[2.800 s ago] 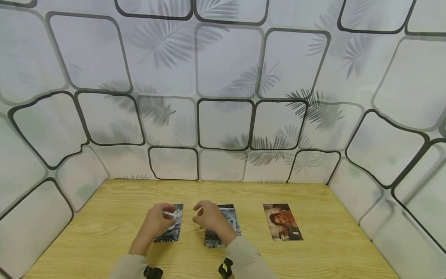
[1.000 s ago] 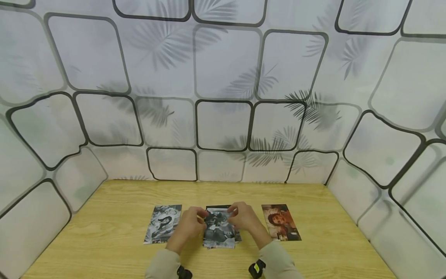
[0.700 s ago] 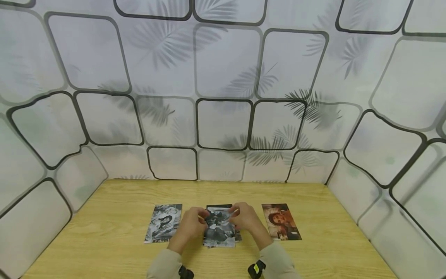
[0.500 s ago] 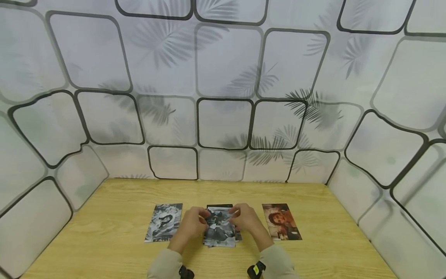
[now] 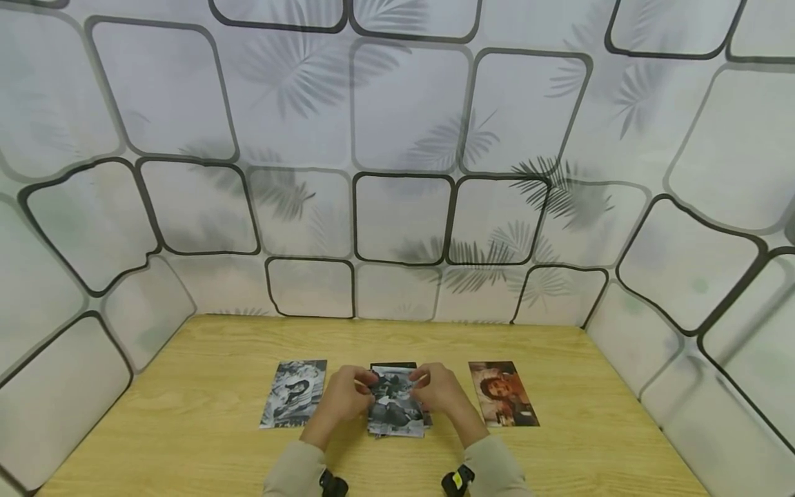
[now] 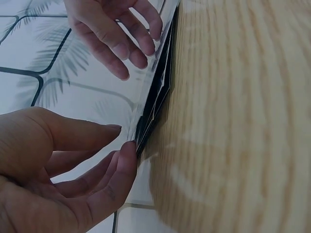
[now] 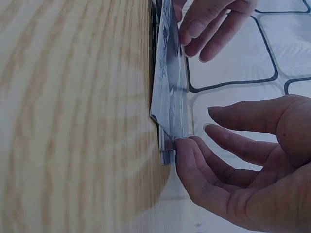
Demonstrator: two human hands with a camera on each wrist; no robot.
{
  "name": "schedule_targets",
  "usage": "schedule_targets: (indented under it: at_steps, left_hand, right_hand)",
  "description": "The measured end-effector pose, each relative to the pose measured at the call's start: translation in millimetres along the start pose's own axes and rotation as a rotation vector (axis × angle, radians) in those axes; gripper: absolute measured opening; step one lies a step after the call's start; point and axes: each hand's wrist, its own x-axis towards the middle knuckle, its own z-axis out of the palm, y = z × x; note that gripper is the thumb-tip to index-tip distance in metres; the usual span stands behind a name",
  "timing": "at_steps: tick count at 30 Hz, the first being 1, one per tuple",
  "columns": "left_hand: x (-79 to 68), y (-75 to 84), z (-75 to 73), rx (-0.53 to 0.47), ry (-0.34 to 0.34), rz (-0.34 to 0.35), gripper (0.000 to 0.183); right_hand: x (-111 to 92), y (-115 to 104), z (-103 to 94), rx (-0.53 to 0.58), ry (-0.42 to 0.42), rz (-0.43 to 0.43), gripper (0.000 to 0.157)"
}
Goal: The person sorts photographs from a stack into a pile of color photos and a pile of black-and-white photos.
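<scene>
Hands [image 5: 346, 397] [image 5: 438, 390] moved to photo stack [image 5: 395, 410], loosely touching edges, lower photos [image 5: 397, 364] mostly hidden

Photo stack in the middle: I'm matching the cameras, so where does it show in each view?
Head: stack low, near centre, between left hand and right hand.
Left wrist: stack edge-on, upper centre.
Right wrist: stack nearly edge-on, upper centre.
Shared landmark: wood-grain table.

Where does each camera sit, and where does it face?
Head: on the head, facing forward, down at table and photo pile; left hand, right hand, sleeves show.
Left wrist: worn there, facing the pile's edge; left hand near, right beyond.
Right wrist: worn there, facing the pile's other side; right hand near, left beyond.
Wrist views share pile and hands.
</scene>
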Motion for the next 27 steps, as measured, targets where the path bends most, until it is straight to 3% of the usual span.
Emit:
schedule_targets:
  at_steps: [15,27]
  left_hand:
    - [-1.3,2.4,-4.9,-0.026,-0.012,-0.004,0.026]
    - [-5.7,10.3,-16.5,-0.153,-0.009,-0.020,0.028]
  right_hand:
    - [1,-1,1.1,-0.014,0.003,-0.003,0.025]
    - [2,-5,-0.5,-0.027,0.003,0.004,0.029]
